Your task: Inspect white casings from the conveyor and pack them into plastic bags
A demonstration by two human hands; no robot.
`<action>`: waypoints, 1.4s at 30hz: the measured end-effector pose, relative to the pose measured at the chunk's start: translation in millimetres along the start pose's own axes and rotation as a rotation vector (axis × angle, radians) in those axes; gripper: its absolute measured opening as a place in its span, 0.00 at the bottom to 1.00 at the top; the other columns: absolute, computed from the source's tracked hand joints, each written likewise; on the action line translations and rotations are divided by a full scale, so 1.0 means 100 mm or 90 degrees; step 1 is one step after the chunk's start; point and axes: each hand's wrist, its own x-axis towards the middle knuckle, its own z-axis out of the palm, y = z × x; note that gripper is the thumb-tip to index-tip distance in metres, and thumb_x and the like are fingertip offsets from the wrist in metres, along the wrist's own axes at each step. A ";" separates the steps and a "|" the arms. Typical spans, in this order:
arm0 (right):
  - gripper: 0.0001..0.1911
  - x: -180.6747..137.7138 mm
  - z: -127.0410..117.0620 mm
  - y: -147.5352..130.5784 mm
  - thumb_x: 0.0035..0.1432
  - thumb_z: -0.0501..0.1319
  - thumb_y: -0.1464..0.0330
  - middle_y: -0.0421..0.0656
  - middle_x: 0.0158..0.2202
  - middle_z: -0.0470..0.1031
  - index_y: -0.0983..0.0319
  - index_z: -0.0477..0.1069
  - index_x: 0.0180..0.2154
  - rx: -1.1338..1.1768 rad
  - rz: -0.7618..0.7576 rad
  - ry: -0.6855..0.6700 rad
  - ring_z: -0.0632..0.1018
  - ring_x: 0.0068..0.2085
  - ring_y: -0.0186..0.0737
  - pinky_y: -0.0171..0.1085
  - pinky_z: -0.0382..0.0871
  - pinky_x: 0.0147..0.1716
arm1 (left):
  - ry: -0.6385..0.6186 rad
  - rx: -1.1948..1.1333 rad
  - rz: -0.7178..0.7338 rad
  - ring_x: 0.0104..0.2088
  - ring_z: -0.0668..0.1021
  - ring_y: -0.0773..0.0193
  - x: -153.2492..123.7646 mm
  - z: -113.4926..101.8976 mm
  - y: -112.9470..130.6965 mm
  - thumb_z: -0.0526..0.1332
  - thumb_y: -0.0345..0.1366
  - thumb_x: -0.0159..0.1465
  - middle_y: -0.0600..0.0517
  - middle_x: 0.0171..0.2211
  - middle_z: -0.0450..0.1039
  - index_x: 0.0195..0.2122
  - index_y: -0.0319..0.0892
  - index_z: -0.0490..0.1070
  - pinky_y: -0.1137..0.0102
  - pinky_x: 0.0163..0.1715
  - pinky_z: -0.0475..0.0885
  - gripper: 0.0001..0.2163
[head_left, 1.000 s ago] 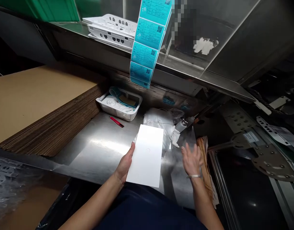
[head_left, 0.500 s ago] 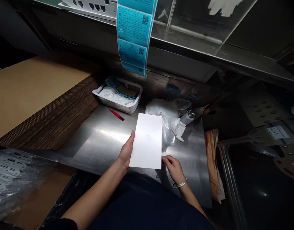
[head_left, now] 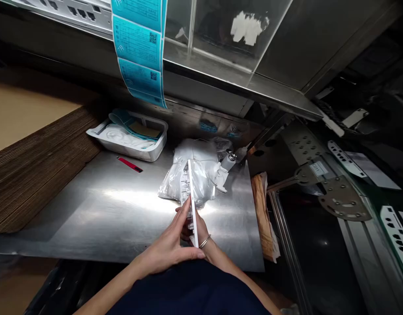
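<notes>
A white plastic cover [head_left: 192, 210] stands on edge between my hands, above the front of the steel table. Its smooth outer face points right, and its ribbed inner side points left. My left hand [head_left: 168, 245] grips it, with the thumb at the near lower end and the fingers along the ribbed side. On the other side, my right hand [head_left: 201, 228] wears a bracelet and is partly hidden by the cover. Some of its curled fingers show against the inner side, closed on the cover. Just beyond lies a clear plastic bag [head_left: 178, 175] with white contents.
A white tray [head_left: 148, 154] holds a white roll and blue strips. In front of it lies a red cutter [head_left: 129, 164]. A small bottle [head_left: 228, 162] stands beside crumpled white tissue [head_left: 221, 175]. Stacked cardboard [head_left: 40, 175] borders the left. Blue labels [head_left: 138, 48] hang overhead. White panels [head_left: 396, 234] lie right.
The cover has turned from face-up to edge-on, showing its ribbed inside. My right hand has moved behind it, and my left hand has shifted to its near end. The view has swung right.
</notes>
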 end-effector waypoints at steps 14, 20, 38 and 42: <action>0.16 -0.04 -0.61 -0.17 0.52 0.65 0.58 0.42 0.41 0.70 0.55 0.71 0.42 -0.234 -0.577 -0.127 0.72 0.43 0.41 0.40 0.66 0.47 | 0.252 0.079 0.193 0.67 0.42 0.50 -0.06 -0.08 -0.45 0.68 0.40 0.55 0.48 0.68 0.35 0.65 0.59 0.23 0.55 0.64 0.44 0.52; 0.15 -0.31 -0.32 -0.27 0.51 0.66 0.60 0.43 0.38 0.75 0.59 0.71 0.40 -0.103 -0.302 -0.130 0.75 0.42 0.43 0.39 0.71 0.40 | 0.305 -0.257 0.056 0.63 0.58 0.51 0.06 -0.23 -0.19 0.59 0.48 0.62 0.44 0.64 0.54 0.67 0.47 0.38 0.59 0.60 0.55 0.38; 0.13 -0.60 -0.06 -0.54 0.55 0.64 0.64 0.39 0.38 0.78 0.59 0.72 0.44 0.173 -0.132 -0.122 0.77 0.32 0.32 0.28 0.74 0.25 | 0.294 -0.590 -0.140 0.28 0.79 0.63 0.22 -0.37 -0.15 0.62 0.41 0.61 0.45 0.34 0.77 0.47 0.37 0.69 0.74 0.24 0.73 0.16; 0.18 -0.68 -0.01 -0.39 0.50 0.68 0.63 0.37 0.28 0.74 0.59 0.71 0.44 -0.039 -0.244 -0.166 0.72 0.24 0.31 0.29 0.72 0.20 | 0.380 -0.330 -0.112 0.54 0.71 0.49 0.12 -0.56 -0.43 0.60 0.52 0.59 0.38 0.57 0.64 0.62 0.46 0.56 0.65 0.43 0.71 0.33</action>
